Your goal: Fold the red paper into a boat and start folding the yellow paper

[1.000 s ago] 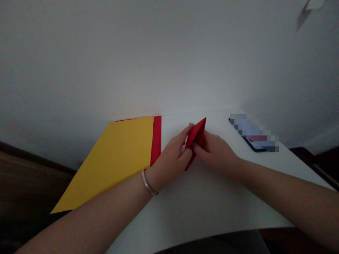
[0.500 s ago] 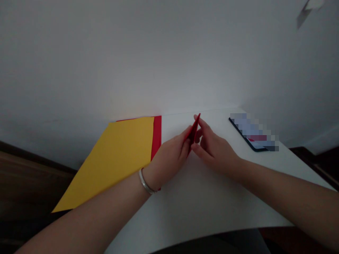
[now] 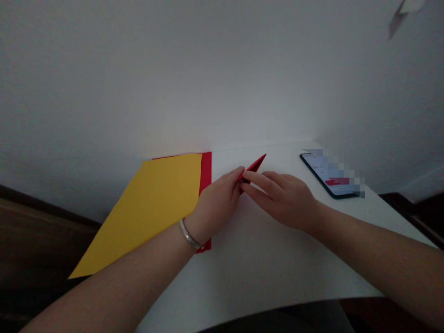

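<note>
Left hand [image 3: 217,203] and right hand [image 3: 282,196] both pinch the folded red paper [image 3: 254,165], held low over the white bench [image 3: 263,259] at centre. Yellow sheet [image 3: 152,208] lies left; phone [image 3: 329,175] far right.

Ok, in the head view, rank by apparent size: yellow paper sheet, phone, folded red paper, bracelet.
1. yellow paper sheet
2. phone
3. folded red paper and bracelet: their visible parts look alike and the paper is largely covered, so unranked.

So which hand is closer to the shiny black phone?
Right. The right hand lies just left of the black phone; the left hand, pinching red folded paper, is farther.
</note>
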`<state>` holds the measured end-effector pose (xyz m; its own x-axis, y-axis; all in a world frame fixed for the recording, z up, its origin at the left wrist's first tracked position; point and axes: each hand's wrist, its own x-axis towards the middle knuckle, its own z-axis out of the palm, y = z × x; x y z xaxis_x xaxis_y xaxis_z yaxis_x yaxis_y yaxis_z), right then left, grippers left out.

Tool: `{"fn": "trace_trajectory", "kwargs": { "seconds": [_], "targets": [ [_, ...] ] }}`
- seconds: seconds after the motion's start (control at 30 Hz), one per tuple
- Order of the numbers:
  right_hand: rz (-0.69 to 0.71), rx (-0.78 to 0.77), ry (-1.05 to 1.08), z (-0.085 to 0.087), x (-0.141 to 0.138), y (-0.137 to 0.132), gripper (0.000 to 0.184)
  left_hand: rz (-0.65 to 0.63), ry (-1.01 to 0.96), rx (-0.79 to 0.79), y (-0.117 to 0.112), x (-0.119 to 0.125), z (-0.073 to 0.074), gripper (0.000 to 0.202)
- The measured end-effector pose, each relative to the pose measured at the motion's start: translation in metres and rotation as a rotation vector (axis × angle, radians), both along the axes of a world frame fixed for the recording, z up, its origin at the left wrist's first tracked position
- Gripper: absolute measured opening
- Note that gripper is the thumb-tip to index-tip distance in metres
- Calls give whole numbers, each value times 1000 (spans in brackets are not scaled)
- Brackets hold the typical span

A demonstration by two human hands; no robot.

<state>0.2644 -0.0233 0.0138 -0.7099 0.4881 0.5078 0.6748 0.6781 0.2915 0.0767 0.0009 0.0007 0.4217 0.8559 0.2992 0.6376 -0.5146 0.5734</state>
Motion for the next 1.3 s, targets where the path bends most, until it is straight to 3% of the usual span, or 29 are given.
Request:
{"fn": "trace_trajectory", "kwargs": {
  "seconds": [0.2, 0.43, 0.7, 0.93, 1.13, 1.23, 1.3],
  "targets": [
    [-29, 40, -110, -1, -3, -2, 31, 69, 76, -19, -1, 2, 4, 41],
    [-81, -57, -123, -8, -4, 3, 25, 80, 135, 22, -8, 4, 11, 43],
    [-50, -89, -94, -4, 6, 6, 33, 82, -206, -22, 11, -4, 2, 33],
    [2, -6, -95, -12, 21, 22, 33, 126, -348, -279, 16, -5, 2, 36],
    [225, -144, 313, -19, 24, 28, 27, 89, -248, -174, 11, -4, 5, 36],
    [137, -227, 650, -19, 17, 25, 18, 103, -220, -217, 11, -3, 5, 35],
    [18, -336, 806, -18, 13, 23, 29, 108, -226, -240, 12, -3, 4, 35]
  ]
}}
